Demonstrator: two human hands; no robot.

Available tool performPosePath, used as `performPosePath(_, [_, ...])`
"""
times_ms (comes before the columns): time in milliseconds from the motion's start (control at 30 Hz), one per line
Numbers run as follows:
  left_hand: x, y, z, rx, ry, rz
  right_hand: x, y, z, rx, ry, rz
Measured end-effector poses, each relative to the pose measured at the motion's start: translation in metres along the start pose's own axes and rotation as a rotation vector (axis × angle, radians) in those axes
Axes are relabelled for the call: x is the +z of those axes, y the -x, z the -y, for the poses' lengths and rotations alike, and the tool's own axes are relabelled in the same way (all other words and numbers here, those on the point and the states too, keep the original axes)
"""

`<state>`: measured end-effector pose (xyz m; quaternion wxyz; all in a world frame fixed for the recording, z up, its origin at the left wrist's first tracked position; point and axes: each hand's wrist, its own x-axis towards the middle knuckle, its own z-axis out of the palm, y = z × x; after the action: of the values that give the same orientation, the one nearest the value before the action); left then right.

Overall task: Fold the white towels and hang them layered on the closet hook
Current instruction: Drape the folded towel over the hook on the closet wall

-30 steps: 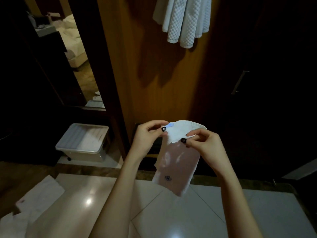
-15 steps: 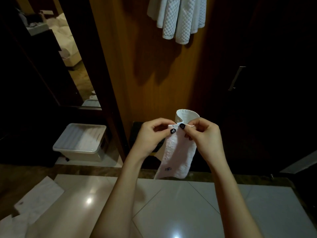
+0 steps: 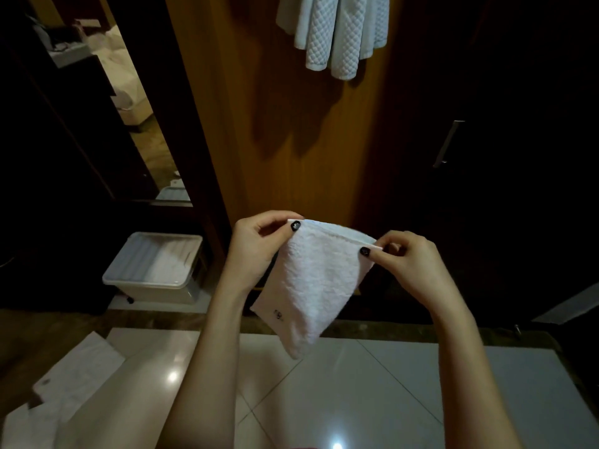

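The left hand [image 3: 256,244] and right hand [image 3: 411,264] have drawn apart, each pinching a top corner of the small white towel [image 3: 317,283], which now hangs spread in midair below the hung waffle towels [image 3: 337,30], ready for another fold.

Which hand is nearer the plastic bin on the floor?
Left. The left hand pinches one corner of the small towel, just right of the plastic bin; the right hand pinches the other corner, farther right.

I see free room from the small towel [image 3: 319,286] up to the hanging towels [image 3: 337,37]. A plastic box [image 3: 155,270] sits low left.
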<state>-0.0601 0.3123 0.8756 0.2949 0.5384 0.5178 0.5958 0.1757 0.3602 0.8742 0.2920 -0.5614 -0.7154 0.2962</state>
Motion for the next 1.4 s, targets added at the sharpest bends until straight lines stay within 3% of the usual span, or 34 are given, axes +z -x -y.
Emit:
performPosePath(200, [-0.014, 0.002, 0.005, -0.026, -0.046, -0.12, 0.006, 0.003, 0.001, -0.039, -0.142, 0.239])
performPosePath(400, [-0.015, 0.003, 0.006, -0.012, -0.1, -0.158, 0.017, -0.001, 0.01, -0.133, -0.305, 0.068])
performPosePath(467, [-0.012, 0.003, 0.005, -0.019, -0.091, -0.158, 0.019, -0.003, 0.015, -0.142, -0.458, 0.032])
performPosePath(567, [-0.011, 0.002, 0.006, -0.028, 0.047, -0.187, 0.015, -0.008, 0.014, -0.006, -0.698, 0.145])
performPosePath(700, [-0.009, 0.005, 0.007, -0.109, 0.289, -0.177, 0.013, -0.007, 0.008, 0.093, -0.742, 0.373])
performPosePath(1000, [0.006, 0.007, -0.002, -0.155, 0.5, -0.056, 0.014, -0.003, 0.013, -0.046, -1.351, 0.514])
performPosePath(1100, [0.009, 0.006, -0.009, -0.13, 0.592, 0.03, 0.012, -0.003, 0.017, -0.002, -1.35, 0.465])
performPosePath(1233, [0.015, 0.004, -0.02, -0.115, 0.651, 0.152, 0.007, -0.004, 0.023, -0.015, -1.175, 0.357])
performPosePath(1400, [0.023, 0.004, -0.03, -0.13, 0.628, 0.263, 0.004, -0.005, 0.033, -0.096, -1.116, 0.434])
